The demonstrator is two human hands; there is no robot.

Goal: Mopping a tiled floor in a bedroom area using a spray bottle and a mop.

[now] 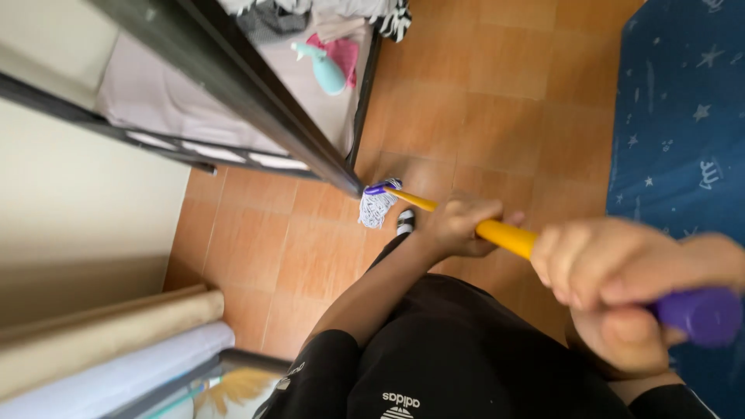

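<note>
A mop with a yellow handle (504,235) and a purple end grip (698,314) runs from the lower right toward the floor. My left hand (459,225) grips the yellow handle partway down. My right hand (613,287), close to the camera and blurred, holds the handle's upper end at the purple grip. The white string mop head (377,204) rests on the orange tiled floor (481,85) beside the bed's corner.
A black metal bunk bed frame (233,74) crosses the upper left, with a mattress (147,89) carrying a teal spray bottle (324,70) and clothes. A blue starred mattress (683,132) lies at the right. Rolled mats (101,341) lean at the lower left.
</note>
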